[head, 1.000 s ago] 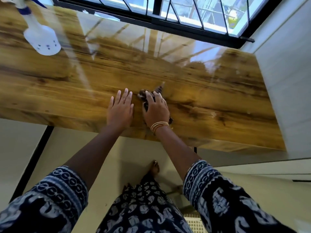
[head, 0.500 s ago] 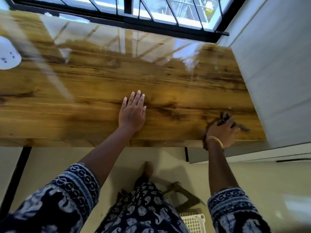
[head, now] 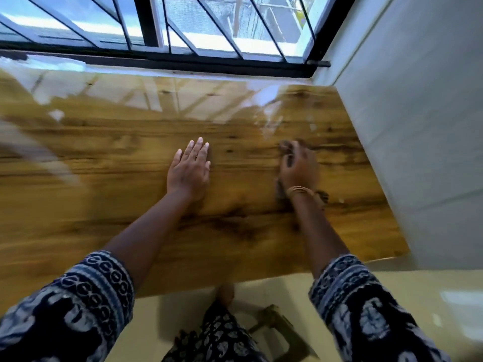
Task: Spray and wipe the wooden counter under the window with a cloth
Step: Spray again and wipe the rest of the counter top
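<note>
The glossy wooden counter [head: 104, 178] runs under the barred window [head: 183, 30]. My left hand [head: 189, 169] lies flat on the wood near the middle, fingers together and pointing toward the window, holding nothing. My right hand [head: 299, 168] presses a dark cloth [head: 321, 195] onto the counter toward its right end; the picture is blurred there and only the cloth's edges show by the fingertips and behind the wrist. The spray bottle is out of view.
A pale wall [head: 418, 126] closes off the counter's right end. The counter's front edge is just in front of my patterned sleeves. Below it is a cream floor with a small wooden stool [head: 285, 333] beside my foot.
My right hand swept the cloth from beside the left hand out to the counter's front right corner, then back inward and away from the edge. The view shifted right, so the spray bottle left the frame.
</note>
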Available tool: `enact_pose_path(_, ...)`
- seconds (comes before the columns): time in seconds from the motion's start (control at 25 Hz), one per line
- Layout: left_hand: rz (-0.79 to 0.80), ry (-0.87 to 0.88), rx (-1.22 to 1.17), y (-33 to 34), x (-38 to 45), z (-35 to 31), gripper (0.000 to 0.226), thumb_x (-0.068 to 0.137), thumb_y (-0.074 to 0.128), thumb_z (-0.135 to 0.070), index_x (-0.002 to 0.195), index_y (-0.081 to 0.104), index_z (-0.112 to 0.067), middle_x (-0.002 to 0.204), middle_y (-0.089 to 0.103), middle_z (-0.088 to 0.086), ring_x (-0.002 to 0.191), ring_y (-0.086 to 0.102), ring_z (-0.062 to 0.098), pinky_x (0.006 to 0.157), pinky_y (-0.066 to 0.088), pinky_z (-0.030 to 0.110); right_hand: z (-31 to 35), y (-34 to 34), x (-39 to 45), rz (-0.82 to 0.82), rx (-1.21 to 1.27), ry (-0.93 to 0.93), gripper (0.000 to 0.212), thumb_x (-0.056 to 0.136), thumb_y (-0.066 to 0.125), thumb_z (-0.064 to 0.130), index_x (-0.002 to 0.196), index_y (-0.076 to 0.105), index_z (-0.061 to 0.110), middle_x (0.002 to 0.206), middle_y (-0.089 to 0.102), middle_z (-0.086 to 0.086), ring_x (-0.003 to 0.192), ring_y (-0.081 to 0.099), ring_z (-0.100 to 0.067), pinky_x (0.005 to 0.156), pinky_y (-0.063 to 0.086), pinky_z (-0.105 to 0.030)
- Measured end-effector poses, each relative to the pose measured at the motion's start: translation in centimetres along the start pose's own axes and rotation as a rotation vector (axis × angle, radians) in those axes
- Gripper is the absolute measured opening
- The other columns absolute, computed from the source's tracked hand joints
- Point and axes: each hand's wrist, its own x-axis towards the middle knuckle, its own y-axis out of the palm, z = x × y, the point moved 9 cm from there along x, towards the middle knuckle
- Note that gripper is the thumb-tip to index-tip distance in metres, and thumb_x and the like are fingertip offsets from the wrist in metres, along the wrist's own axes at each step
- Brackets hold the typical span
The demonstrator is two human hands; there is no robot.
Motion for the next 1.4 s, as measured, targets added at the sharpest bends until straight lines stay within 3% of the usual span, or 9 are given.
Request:
enact_pose_path(0.12, -0.003, 0.001, -0.007, -0.2, 4.0, -0.5, 0.054, 0.100, 0.029, -0.029, 0.152, 0.020, -0.017, 0.162, 0.014, 0.001, 0.149, 0.009, 0.017, 0.120, 0.008, 0.041, -11.5, -2.3, 1.6, -0.065, -0.026, 0.382, 0.051, 0.096, 0.049, 0.032, 0.144, 0.044, 0.017, 0.144, 0.045, -0.020, 0.131, 0.044, -0.038, 0.106, 0.041, -0.045)
enact_pose_path(0.24, -0.007, -0.013, -0.021, -0.1, 7.6, -1.1, 0.055, 0.100, 0.028, -0.029, 0.153, 0.019, -0.017, 0.162, 0.013, 0.000, 0.149, 0.008, 0.016, 0.120, 0.007, 0.041, -11.1, -1.8, 2.7, -0.100, -0.061, 0.528, 0.050, 0.096, 0.046, 0.032, 0.144, 0.042, 0.018, 0.143, 0.044, -0.021, 0.128, 0.045, -0.039, 0.103, 0.042, -0.047)
enact_pose_path(0.44, -0.033, -0.023, -0.027, -0.3, 13.2, -1.1, 0.053, 0.099, 0.031, -0.026, 0.151, 0.024, -0.018, 0.160, 0.019, 0.000, 0.148, 0.015, 0.017, 0.119, 0.011, 0.041, 11.8, 5.3, 4.3, 0.067, 0.085, -0.207, 0.053, 0.085, 0.049, 0.032, 0.135, 0.056, 0.017, 0.133, 0.057, -0.015, 0.123, 0.052, -0.035, 0.103, 0.041, -0.042)
enact_pose_path(0.56, -0.061, -0.029, -0.032, -0.6, 15.0, -0.4, 0.052, 0.098, 0.032, -0.024, 0.150, 0.028, -0.020, 0.159, 0.024, 0.000, 0.147, 0.020, 0.017, 0.118, 0.014, 0.041, 14.7, 6.9, 6.3, 0.138, 0.139, -0.331, 0.052, 0.084, 0.056, 0.033, 0.134, 0.057, 0.019, 0.131, 0.058, -0.015, 0.122, 0.053, -0.036, 0.101, 0.043, -0.045)
enact_pose_path(0.8, -0.090, -0.017, -0.019, -0.8, 15.0, -0.6, 0.052, 0.098, 0.031, -0.022, 0.150, 0.026, -0.017, 0.158, 0.025, 0.000, 0.146, 0.022, 0.017, 0.119, 0.016, 0.043, -9.1, 1.5, 15.0, -0.048, -0.017, 0.266, 0.048, 0.094, 0.050, 0.031, 0.141, 0.047, 0.020, 0.143, 0.048, -0.014, 0.131, 0.042, -0.033, 0.105, 0.041, -0.046)
enact_pose_path(0.92, -0.088, -0.016, -0.019, -0.9, 15.2, -0.8, 0.052, 0.098, 0.031, -0.022, 0.150, 0.026, -0.016, 0.158, 0.025, 0.001, 0.146, 0.022, 0.017, 0.119, 0.016, 0.043, -11.2, 1.3, 14.0, -0.097, -0.039, 0.469, 0.052, 0.095, 0.051, 0.031, 0.144, 0.042, 0.016, 0.148, 0.040, -0.020, 0.136, 0.038, -0.038, 0.108, 0.038, -0.049)
enact_pose_path(1.2, -0.089, -0.044, 0.004, -0.6, 15.3, -0.5, 0.051, 0.099, 0.029, -0.025, 0.150, 0.027, -0.017, 0.158, 0.025, 0.002, 0.146, 0.022, 0.016, 0.120, 0.015, 0.042, 18.2, 9.4, 11.8, 0.155, 0.158, -0.415, 0.048, 0.089, 0.057, 0.035, 0.134, 0.056, 0.020, 0.133, 0.057, -0.012, 0.119, 0.055, -0.030, 0.102, 0.045, -0.042)
enact_pose_path(1.28, -0.098, -0.044, 0.003, -0.6, 15.4, -0.5, 0.051, 0.099, 0.030, -0.024, 0.150, 0.029, -0.016, 0.157, 0.028, 0.002, 0.146, 0.024, 0.016, 0.120, 0.014, 0.041, 19.1, 10.2, 14.8, 0.174, 0.158, -0.429, 0.046, 0.087, 0.060, 0.030, 0.132, 0.057, 0.021, 0.129, 0.058, -0.010, 0.111, 0.058, -0.028, 0.096, 0.049, -0.040)
enact_pose_path(1.4, -0.099, -0.037, 0.006, -0.6, 15.3, -0.4, 0.053, 0.098, 0.031, -0.022, 0.150, 0.026, -0.017, 0.157, 0.026, 0.001, 0.146, 0.023, 0.015, 0.120, 0.014, 0.039, 13.0, 9.7, 21.9, 0.126, 0.085, -0.188, 0.042, 0.090, 0.052, 0.027, 0.131, 0.056, 0.028, 0.129, 0.058, -0.004, 0.111, 0.056, -0.022, 0.098, 0.045, -0.036)
